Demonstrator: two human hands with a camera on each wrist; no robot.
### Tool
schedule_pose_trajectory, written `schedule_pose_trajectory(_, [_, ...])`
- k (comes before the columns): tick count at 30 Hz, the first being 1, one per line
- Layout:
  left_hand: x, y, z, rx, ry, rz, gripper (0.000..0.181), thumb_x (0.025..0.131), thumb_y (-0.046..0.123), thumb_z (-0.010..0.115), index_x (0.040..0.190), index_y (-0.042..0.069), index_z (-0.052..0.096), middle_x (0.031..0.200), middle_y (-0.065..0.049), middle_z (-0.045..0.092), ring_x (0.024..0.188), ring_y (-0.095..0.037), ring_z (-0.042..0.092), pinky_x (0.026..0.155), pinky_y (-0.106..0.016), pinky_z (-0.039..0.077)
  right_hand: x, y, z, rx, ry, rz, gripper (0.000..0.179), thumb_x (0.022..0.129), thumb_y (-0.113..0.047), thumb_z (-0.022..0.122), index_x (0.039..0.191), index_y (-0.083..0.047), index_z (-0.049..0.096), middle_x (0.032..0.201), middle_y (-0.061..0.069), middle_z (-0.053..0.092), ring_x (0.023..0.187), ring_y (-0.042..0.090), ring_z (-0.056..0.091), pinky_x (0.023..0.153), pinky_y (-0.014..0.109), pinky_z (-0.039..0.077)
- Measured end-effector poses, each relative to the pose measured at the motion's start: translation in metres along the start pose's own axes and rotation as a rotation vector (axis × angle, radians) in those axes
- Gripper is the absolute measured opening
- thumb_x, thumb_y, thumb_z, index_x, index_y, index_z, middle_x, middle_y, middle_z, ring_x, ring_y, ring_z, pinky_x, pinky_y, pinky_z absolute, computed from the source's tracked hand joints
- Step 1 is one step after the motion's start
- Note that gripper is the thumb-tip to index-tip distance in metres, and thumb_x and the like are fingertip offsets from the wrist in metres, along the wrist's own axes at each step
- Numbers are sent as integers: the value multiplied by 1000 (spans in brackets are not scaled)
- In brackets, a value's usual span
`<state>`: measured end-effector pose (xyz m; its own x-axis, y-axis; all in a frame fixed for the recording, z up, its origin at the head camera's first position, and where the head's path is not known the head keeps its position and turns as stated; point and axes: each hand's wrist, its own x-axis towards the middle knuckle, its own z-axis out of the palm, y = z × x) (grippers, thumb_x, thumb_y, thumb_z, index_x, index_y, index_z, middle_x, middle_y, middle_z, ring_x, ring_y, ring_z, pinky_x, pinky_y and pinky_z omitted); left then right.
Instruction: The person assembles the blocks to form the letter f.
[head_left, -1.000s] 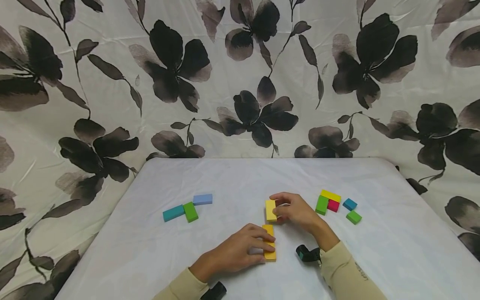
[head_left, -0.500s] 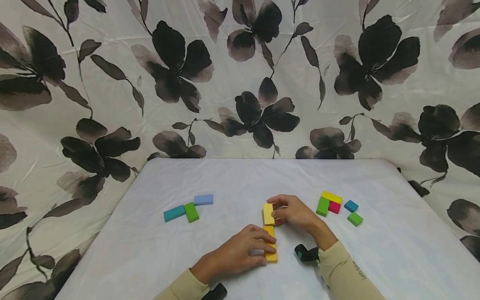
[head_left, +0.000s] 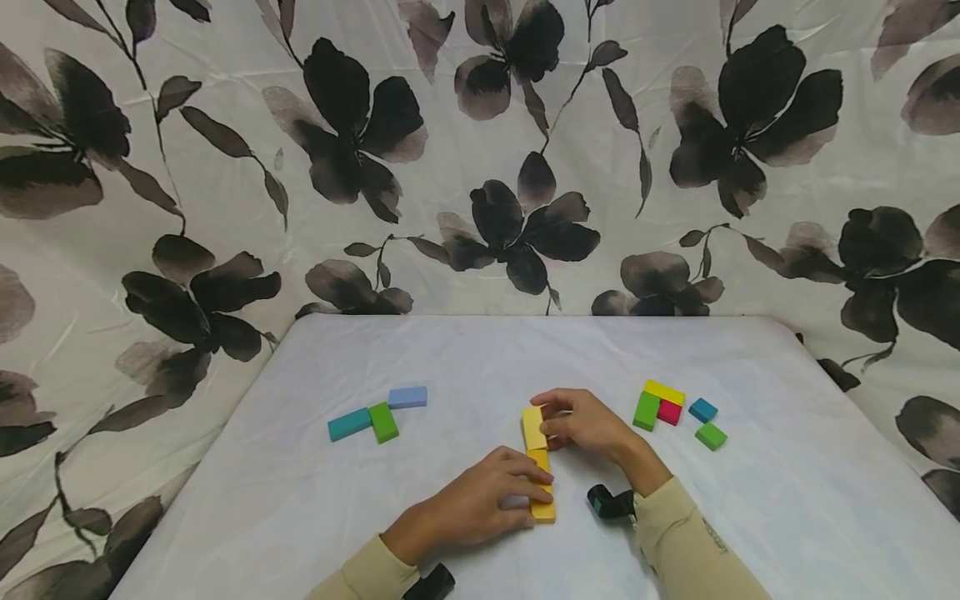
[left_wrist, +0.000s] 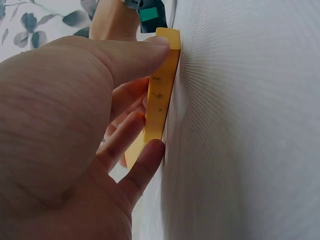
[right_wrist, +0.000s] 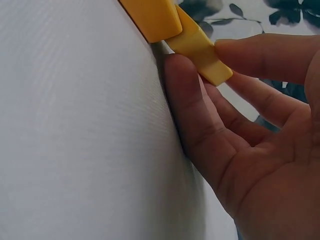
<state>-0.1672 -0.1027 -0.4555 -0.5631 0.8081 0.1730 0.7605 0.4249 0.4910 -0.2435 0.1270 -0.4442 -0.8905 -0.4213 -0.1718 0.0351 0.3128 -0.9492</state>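
Note:
My left hand grips an orange-yellow block lying on the white cloth, its thumb at the near end and fingers across the top. In the left wrist view, small dark marks show on that orange-yellow block's side. Just beyond, my right hand pinches a paler yellow block between thumb and fingers. In the right wrist view the paler block sits tilted at the far end of the orange-yellow one; whether they touch is unclear.
On the left lie a teal block, a green block and a light-blue block. On the right are yellow, green, red, blue and another green block. Patterned fabric hangs behind.
The right hand has brought the paler yellow block slightly nearer and to the left, closing the gap to the orange-yellow block. The left hand has stayed in place.

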Motion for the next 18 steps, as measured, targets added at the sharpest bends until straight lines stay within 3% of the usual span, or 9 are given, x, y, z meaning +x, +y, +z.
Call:
schedule_pose_trajectory(10, [-1, -1, 0, 21, 17, 27, 33, 93, 28, 74, 126, 22, 71, 137, 14, 58, 127, -9, 44, 106, -30, 40, 6, -2, 2, -23, 9, 17, 36, 91, -2, 67, 127, -3, 64, 114, 15, 60, 90, 24, 64, 78, 37, 60])
schedule_pose_trajectory(18, [1, 0, 0, 11, 3, -4, 34, 95, 28, 72, 128, 19, 71, 137, 14, 57, 128, -9, 44, 107, -31, 40, 5, -1, 2, -70, 28, 18, 33, 90, -1, 68, 123, -3, 65, 108, 13, 61, 86, 24, 65, 77, 36, 60])
